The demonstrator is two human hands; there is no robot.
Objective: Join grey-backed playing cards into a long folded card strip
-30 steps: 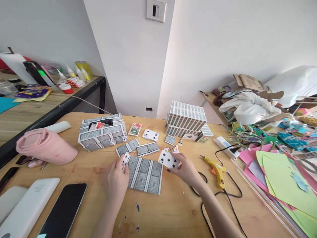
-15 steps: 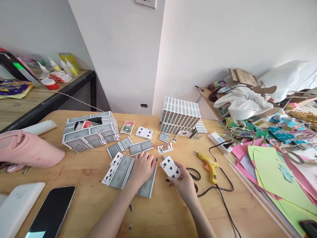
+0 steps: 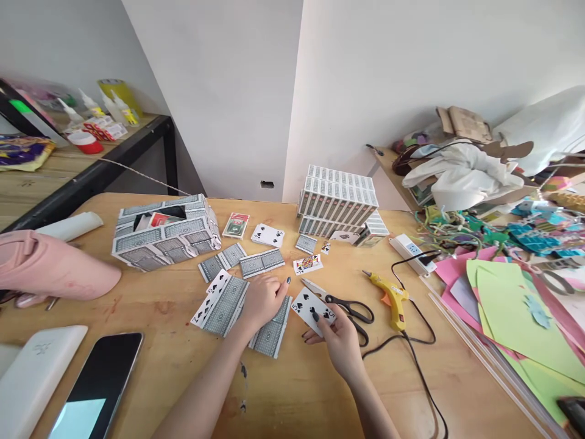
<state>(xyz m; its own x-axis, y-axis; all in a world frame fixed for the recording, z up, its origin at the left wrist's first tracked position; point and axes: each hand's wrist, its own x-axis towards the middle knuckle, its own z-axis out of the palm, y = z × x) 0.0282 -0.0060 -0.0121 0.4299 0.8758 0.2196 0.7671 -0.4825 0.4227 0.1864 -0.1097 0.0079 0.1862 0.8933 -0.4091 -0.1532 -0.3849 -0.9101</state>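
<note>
Far left of the left grip: black glass-screened phone [image 3: 98, 384], lying flat. Nearer, up-left: box covered in grey-patterned playing cards [image 3: 167, 235], slot on top. Under the left hand [image 3: 265, 302]: flat panel of grey-backed playing cards [image 3: 223, 308], on the light wooden table [image 3: 183, 372]; white spade faces stick out along its left edge. Left grip is open, fingers loosely bent over the panel, thumb apart. Right hand [image 3: 337, 338], right of the panel: closed to a thumb-finger pinch on a white five-of-spades card [image 3: 305, 306], face up, tilted. Black-handled scissors [image 3: 336, 299] just beyond that grip; yellow glue gun [image 3: 392, 299] farther right.
</note>
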